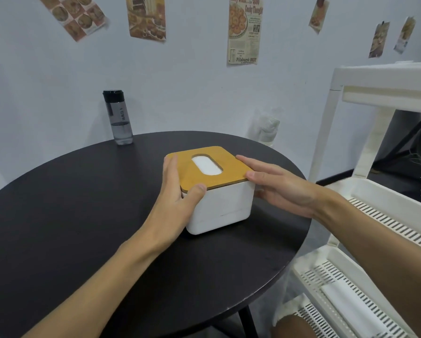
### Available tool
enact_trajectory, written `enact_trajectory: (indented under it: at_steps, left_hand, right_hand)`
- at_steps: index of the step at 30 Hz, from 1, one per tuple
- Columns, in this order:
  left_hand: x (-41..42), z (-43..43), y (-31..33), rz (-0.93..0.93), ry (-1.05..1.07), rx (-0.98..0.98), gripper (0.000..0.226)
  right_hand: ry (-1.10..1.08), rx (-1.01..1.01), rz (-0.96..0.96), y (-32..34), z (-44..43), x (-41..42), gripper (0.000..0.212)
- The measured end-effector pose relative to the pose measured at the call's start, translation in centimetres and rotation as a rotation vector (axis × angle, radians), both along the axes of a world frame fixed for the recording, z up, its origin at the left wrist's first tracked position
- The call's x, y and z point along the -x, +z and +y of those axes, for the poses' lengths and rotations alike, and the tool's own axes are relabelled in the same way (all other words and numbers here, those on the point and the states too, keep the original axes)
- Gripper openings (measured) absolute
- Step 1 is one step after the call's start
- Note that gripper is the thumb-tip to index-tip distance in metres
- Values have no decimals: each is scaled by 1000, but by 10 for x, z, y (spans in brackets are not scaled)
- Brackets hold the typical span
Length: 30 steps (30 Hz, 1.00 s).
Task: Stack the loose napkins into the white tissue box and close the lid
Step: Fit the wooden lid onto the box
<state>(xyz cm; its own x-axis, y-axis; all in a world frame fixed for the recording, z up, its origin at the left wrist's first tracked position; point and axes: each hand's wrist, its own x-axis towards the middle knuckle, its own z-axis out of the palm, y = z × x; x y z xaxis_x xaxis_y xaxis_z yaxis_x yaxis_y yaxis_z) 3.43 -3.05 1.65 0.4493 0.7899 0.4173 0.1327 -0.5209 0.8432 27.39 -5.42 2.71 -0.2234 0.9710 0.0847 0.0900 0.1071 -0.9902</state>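
The white tissue box (223,207) stands on the round black table (82,203). Its yellow wooden lid (229,156) lies flat on top, and white napkins (207,165) show through the oval slot. My left hand (177,191) is against the box's left side, fingers straight along the lid's left edge and thumb on its near corner. My right hand (275,184) lies along the right side with straight fingers touching the lid's right edge. No loose napkins are in view on the table.
A clear water bottle with a black cap (118,117) stands at the table's far left edge, by the wall. A white slatted plastic shelf rack (375,191) stands close to the table's right. Paper posters hang on the wall behind.
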Motion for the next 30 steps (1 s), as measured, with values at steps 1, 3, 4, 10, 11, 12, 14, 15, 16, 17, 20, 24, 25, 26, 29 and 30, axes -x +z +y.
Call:
enact_trajectory:
  at_steps: [1,3,4,10,11,12,14,15,16,17,20,24,25,26,29,30]
  left_hand:
    - [-1,0,2,-26,-21,8,39]
    - [-2,-1,4,-62,-40,34,38]
    - [-3,-1,4,-91,-47,49,39]
    - [-9,4,-9,-256,3,170,58]
    - [-9,5,-11,-273,22,183,61]
    - [-10,6,-13,-281,36,194,62]
    - [-11,7,-16,-283,50,205,61]
    - [-11,9,-18,-278,53,201,62]
    - [-11,9,-19,-281,51,199,64]
    - [-11,9,-20,-284,55,208,65]
    - [-12,14,-23,-306,60,211,45]
    - [-12,18,-24,-300,62,221,44]
    - [-13,19,-24,-298,63,224,45]
    - [-14,19,-23,-301,62,220,42]
    - [-14,17,-22,-315,63,230,36]
    - [-14,16,-21,-312,67,239,36]
  right_hand:
    - [-19,-5,-6,1,-1,2,73]
    - [-57,-15,-13,0,-3,5,75]
    - [-73,-25,-21,0,-4,6,75]
    - [-190,-122,-24,-13,-10,20,74]
    - [-206,-134,7,-16,-11,24,72]
    - [-222,-137,34,-18,-12,27,72]
    - [-246,-149,57,-22,-12,31,78]
    - [-256,-158,61,-24,-12,32,81]
    - [-263,-163,67,-24,-12,34,82]
    - [-274,-164,81,-25,-12,34,82]
    - [-305,-179,97,-26,-11,37,78]
    - [-373,-202,63,-28,-11,40,74]
    - [-391,-203,63,-30,-9,41,72]
    - [-411,-203,62,-31,-8,43,65]
    - [-456,-184,93,-30,-6,51,32]
    - [-458,-161,100,-27,-8,53,35]
